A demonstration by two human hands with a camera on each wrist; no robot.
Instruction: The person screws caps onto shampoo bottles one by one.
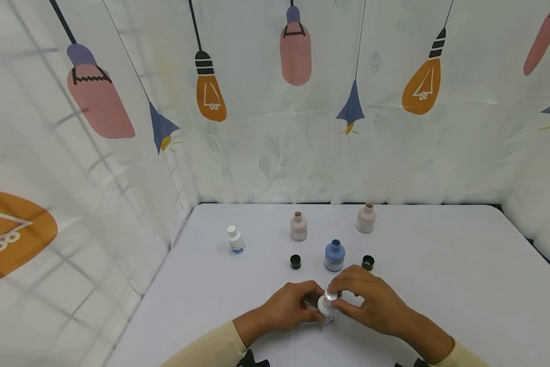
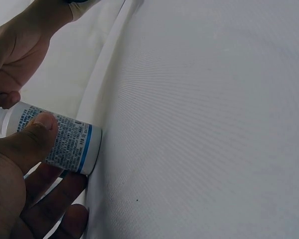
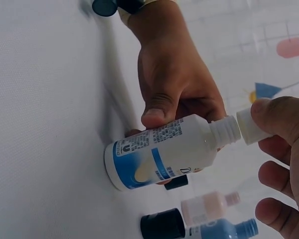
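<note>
My left hand (image 1: 290, 306) grips a small white bottle (image 3: 159, 154) with a blue-and-white printed label, thumb on one side and fingers round the other. The bottle's base is at the tabletop. Between the thumb and fingers of my right hand (image 1: 371, 300) is a white screw cap (image 3: 250, 127), pinched just off the bottle's mouth. The threaded neck (image 3: 225, 130) shows bare in the right wrist view. An uncapped blue bottle (image 1: 334, 256) stands just beyond my hands, with a black cap (image 1: 368, 262) near my right fingers.
A capped white bottle (image 1: 236, 240) stands at the left. Two uncapped pink bottles, one at the back middle (image 1: 298, 229) and the other farther right (image 1: 366, 220), stand behind the blue one. Another black cap (image 1: 295, 262) lies left of the blue bottle. A printed curtain (image 1: 256, 153) hangs behind the white table.
</note>
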